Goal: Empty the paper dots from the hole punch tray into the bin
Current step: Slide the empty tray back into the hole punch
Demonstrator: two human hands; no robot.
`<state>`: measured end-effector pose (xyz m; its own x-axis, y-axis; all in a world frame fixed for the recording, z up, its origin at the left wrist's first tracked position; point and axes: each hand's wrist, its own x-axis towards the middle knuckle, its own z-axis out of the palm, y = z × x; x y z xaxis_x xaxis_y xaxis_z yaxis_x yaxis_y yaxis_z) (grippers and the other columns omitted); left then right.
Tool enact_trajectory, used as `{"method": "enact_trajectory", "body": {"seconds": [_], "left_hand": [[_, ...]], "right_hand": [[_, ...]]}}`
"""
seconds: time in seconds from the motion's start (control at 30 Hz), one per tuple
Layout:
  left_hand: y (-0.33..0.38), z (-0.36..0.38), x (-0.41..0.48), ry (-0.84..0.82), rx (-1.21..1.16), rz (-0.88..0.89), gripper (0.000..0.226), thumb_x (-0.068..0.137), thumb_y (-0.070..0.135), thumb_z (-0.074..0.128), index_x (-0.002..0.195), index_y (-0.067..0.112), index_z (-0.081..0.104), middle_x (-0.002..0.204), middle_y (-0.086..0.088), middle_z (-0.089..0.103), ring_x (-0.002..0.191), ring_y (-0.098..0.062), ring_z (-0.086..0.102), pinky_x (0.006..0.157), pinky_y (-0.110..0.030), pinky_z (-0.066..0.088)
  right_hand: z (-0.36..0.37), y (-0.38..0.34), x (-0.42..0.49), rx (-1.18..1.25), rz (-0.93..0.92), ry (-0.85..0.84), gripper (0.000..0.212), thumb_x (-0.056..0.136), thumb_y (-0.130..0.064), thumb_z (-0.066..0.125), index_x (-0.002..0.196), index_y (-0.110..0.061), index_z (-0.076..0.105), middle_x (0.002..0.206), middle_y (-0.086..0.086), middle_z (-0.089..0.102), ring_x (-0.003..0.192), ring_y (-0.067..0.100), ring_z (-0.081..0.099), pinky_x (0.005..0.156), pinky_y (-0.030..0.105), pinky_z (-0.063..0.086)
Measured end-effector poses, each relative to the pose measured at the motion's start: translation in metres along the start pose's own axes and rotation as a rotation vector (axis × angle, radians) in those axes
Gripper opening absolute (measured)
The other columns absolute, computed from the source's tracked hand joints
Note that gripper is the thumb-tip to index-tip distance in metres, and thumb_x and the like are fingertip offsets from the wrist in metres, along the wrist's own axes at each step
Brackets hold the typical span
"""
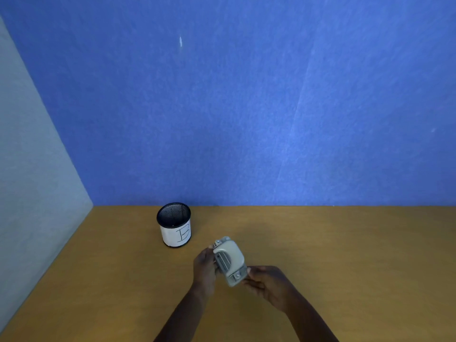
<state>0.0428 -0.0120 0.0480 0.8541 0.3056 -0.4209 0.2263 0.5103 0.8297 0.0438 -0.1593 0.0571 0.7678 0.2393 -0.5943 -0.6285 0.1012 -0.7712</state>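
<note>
A grey hole punch (230, 260) is held above the wooden table, tilted, with its handle facing up toward me. My left hand (204, 267) grips its left side and my right hand (267, 282) holds its near right end. The bin (174, 225) is a small black mesh cup with a white paper label marked "B"; it stands upright to the upper left of the punch, about a hand's width away. The punch's tray and any paper dots are hidden from view.
The brown table (345, 255) runs up to a blue wall (246, 107) at the back. A grey-green partition (29, 156) closes the left side.
</note>
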Motion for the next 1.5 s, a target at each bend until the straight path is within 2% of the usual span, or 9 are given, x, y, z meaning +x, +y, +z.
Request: {"method": "enact_trajectory", "body": {"seconds": [0.27, 0.4, 0.53, 0.7, 0.87, 1.0, 1.13, 1.23, 1.5], "left_hand": [[-0.003, 0.008, -0.004, -0.025, 0.101, 0.122, 0.031, 0.097, 0.014, 0.039, 0.074, 0.010, 0.059, 0.070, -0.010, 0.057, 0.062, -0.021, 0.053, 0.053, -0.025, 0.045], [-0.001, 0.008, -0.003, -0.010, 0.121, 0.115, 0.032, 0.097, 0.013, 0.040, 0.070, 0.009, 0.057, 0.071, -0.011, 0.053, 0.063, -0.021, 0.048, 0.056, -0.028, 0.038], [0.001, 0.010, -0.003, -0.047, 0.180, 0.103, 0.029, 0.096, 0.012, 0.044, 0.072, 0.008, 0.060, 0.077, -0.017, 0.056, 0.073, -0.026, 0.051, 0.059, -0.027, 0.037], [0.001, 0.016, -0.011, -0.105, 0.190, 0.070, 0.029, 0.096, 0.010, 0.044, 0.073, 0.007, 0.062, 0.076, -0.015, 0.058, 0.066, -0.023, 0.052, 0.059, -0.028, 0.040], [-0.008, 0.011, -0.021, -0.279, 0.222, -0.039, 0.028, 0.097, 0.003, 0.037, 0.090, 0.002, 0.064, 0.077, -0.009, 0.068, 0.063, -0.016, 0.068, 0.057, -0.025, 0.056], [-0.017, 0.006, -0.025, -0.386, 0.320, -0.139, 0.022, 0.091, -0.003, 0.046, 0.090, 0.009, 0.065, 0.068, 0.007, 0.075, 0.067, -0.005, 0.071, 0.063, -0.015, 0.057], [-0.019, 0.008, -0.023, -0.331, 0.385, -0.082, 0.019, 0.087, -0.007, 0.051, 0.097, -0.001, 0.065, 0.066, 0.004, 0.075, 0.061, -0.005, 0.071, 0.061, -0.016, 0.057], [-0.022, 0.012, -0.025, -0.226, 0.432, -0.040, 0.023, 0.087, -0.012, 0.046, 0.103, -0.013, 0.063, 0.080, -0.015, 0.070, 0.060, -0.013, 0.067, 0.055, -0.017, 0.057], [-0.032, 0.024, -0.031, -0.013, 0.529, 0.029, 0.022, 0.087, -0.005, 0.045, 0.089, -0.007, 0.067, 0.083, -0.019, 0.069, 0.061, -0.019, 0.066, 0.048, -0.016, 0.056]], "right_hand": [[0.003, -0.003, 0.003, 0.007, 0.018, 0.117, 0.029, 0.089, 0.013, 0.043, 0.113, 0.024, 0.053, 0.072, 0.017, 0.060, 0.065, 0.025, 0.057, 0.038, 0.017, 0.053], [0.001, -0.009, -0.003, -0.062, 0.014, 0.099, 0.029, 0.090, 0.007, 0.044, 0.114, 0.020, 0.054, 0.075, 0.018, 0.063, 0.068, 0.025, 0.061, 0.046, 0.022, 0.056], [0.007, -0.015, -0.012, -0.063, -0.100, -0.084, 0.027, 0.098, -0.024, 0.038, 0.108, -0.011, 0.059, 0.088, 0.009, 0.066, 0.078, 0.022, 0.064, 0.067, 0.030, 0.050], [0.013, -0.018, -0.016, -0.184, -0.161, 0.009, 0.015, 0.091, -0.018, 0.055, 0.103, -0.009, 0.059, 0.081, 0.007, 0.062, 0.063, 0.018, 0.061, 0.045, 0.019, 0.047], [0.010, -0.022, -0.015, -0.049, -0.172, 0.101, 0.009, 0.091, -0.014, 0.056, 0.084, -0.012, 0.061, 0.078, 0.010, 0.061, 0.062, 0.023, 0.061, 0.049, 0.023, 0.048], [0.008, -0.024, -0.015, 0.011, -0.219, 0.159, 0.015, 0.090, -0.010, 0.055, 0.076, -0.011, 0.059, 0.069, 0.012, 0.060, 0.042, 0.017, 0.061, 0.035, 0.018, 0.044], [0.007, -0.024, -0.014, -0.007, -0.230, 0.172, 0.014, 0.089, -0.008, 0.057, 0.076, -0.009, 0.060, 0.069, 0.013, 0.060, 0.051, 0.021, 0.059, 0.037, 0.020, 0.046], [0.007, -0.020, -0.011, -0.060, -0.241, 0.194, 0.012, 0.088, -0.009, 0.059, 0.076, -0.009, 0.061, 0.070, 0.013, 0.060, 0.056, 0.022, 0.058, 0.047, 0.024, 0.045], [0.008, -0.003, 0.010, -0.246, -0.303, 0.334, 0.018, 0.087, -0.013, 0.059, 0.094, 0.003, 0.064, 0.081, 0.019, 0.060, 0.075, 0.026, 0.057, 0.060, 0.033, 0.041]]}}
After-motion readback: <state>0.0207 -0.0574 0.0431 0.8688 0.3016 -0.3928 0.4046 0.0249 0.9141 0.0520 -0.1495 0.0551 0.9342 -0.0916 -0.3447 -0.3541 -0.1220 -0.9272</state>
